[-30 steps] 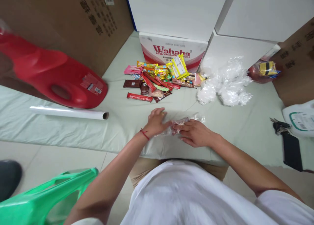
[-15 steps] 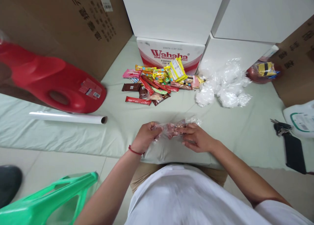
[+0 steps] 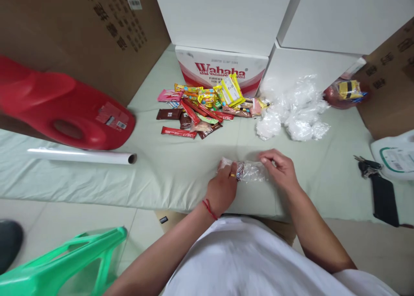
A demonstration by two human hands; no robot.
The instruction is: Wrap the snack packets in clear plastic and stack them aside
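My left hand (image 3: pixel 223 188) and my right hand (image 3: pixel 280 169) both grip a small clear plastic bag (image 3: pixel 249 171) with wrapped snacks inside, just above the pale green sheet (image 3: pixel 181 171). The left hand pinches the bag's left end, and the right hand holds its right end. A red string circles my left wrist. Beyond the hands lies a pile of wrapped snacks (image 3: pixel 207 106) in red, yellow, brown and pink wrappers.
Crumpled clear bags (image 3: pixel 294 110) lie right of the snacks. A Wahaha carton (image 3: pixel 220 65) and white boxes stand behind. A red jug (image 3: pixel 64 106) and a white roll (image 3: pixel 84 156) lie left. Keys and a black phone (image 3: pixel 383 197) lie right. A green stool (image 3: pixel 64 261) stands below left.
My left hand has moved right along the bag and now pinches it close to the middle. The right hand has shifted right to the bag's end. The view has drifted slightly.
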